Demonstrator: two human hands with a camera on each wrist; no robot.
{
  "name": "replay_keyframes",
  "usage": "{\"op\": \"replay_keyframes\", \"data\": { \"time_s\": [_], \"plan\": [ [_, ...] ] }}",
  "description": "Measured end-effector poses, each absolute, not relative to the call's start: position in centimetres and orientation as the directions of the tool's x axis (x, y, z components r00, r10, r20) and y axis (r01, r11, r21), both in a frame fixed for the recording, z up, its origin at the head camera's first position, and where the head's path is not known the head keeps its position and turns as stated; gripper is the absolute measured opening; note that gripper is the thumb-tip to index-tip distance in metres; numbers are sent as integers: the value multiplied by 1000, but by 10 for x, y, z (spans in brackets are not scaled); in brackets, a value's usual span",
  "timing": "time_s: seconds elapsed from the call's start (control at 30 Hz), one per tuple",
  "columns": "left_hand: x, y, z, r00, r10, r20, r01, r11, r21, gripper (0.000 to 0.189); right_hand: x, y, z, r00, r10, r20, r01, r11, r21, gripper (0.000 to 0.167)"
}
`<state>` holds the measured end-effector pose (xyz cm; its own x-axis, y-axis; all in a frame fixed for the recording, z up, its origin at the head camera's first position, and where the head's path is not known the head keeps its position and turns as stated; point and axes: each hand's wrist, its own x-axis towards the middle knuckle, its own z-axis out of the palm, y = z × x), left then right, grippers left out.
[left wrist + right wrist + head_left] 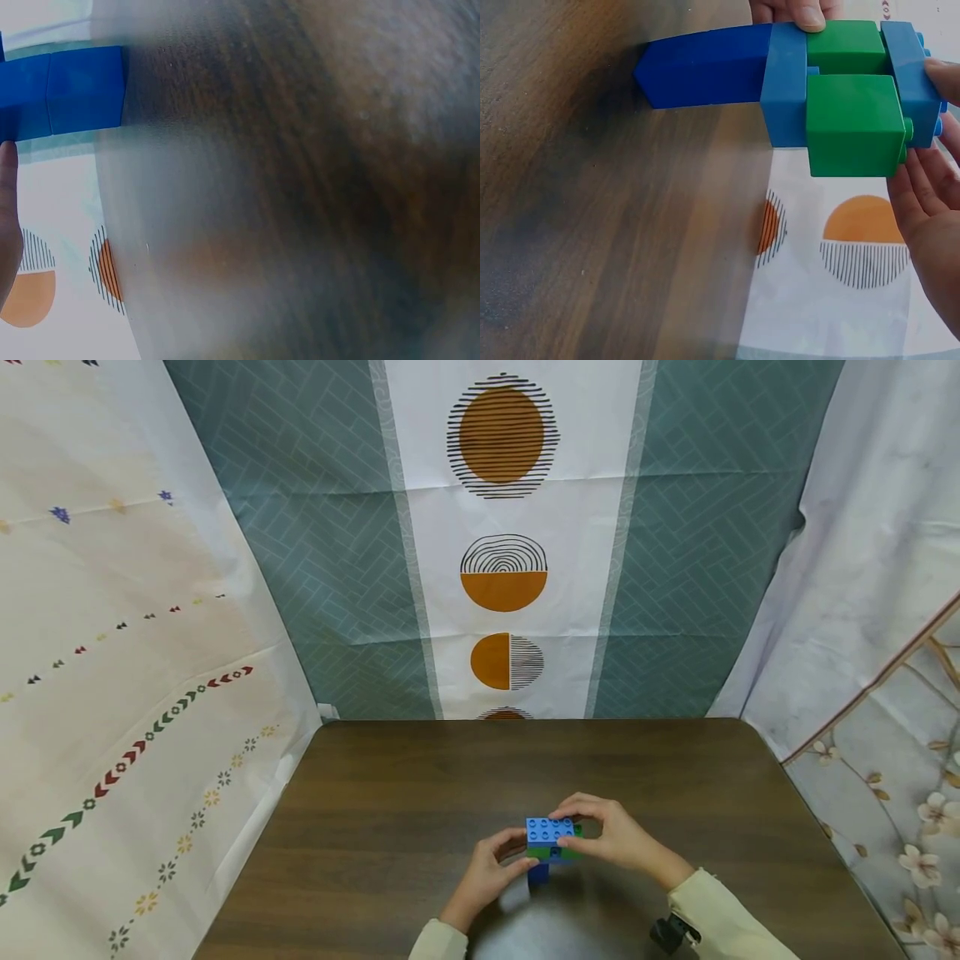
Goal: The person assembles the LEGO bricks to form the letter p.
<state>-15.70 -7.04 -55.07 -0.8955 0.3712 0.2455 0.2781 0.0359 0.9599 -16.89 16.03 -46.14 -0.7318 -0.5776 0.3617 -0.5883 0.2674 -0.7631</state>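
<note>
A toy brick tower stands near the front of the table, its dark blue column (537,874) lowest. In the right wrist view, a blue brick (784,94) tops this column, with two green bricks (853,127) above it. A blue eight-stud brick (550,832) forms the top. My right hand (618,839) pinches that top brick between thumb and fingers. From the left side my left hand (483,872) holds the tower, its thumb at the green layer. The left wrist view shows two stacked dark blue bricks (86,88) and a fingertip beside them.
The brown wooden table (405,785) reaches back to a green and white cloth (510,518) with orange circles. Patterned white cloths hang on the left (150,635) and the right (885,635). A black wrist device (671,933) sits at my right sleeve.
</note>
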Motion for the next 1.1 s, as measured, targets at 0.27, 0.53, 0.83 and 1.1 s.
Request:
{"op": "replay_keyframes", "data": {
  "time_s": [0.27,0.53,0.83,1.1],
  "plan": [
    [-157,-70,-549,-902,363,232,268,50,962,31,-169,160,-456,-761,-578,295,-535,302,-789,27],
    [-157,-70,-550,-902,368,228,262,46,964,31,-172,161,-459,-773,-583,250,-491,301,-817,27],
    [-156,-70,-547,-911,358,203,242,66,968,31,-184,168,-485,-784,-578,227,-478,328,-815,29],
    [-155,-70,-547,-910,355,213,256,77,964,30,-185,169,-484,-783,-582,220,-474,329,-817,30]
  ]
}}
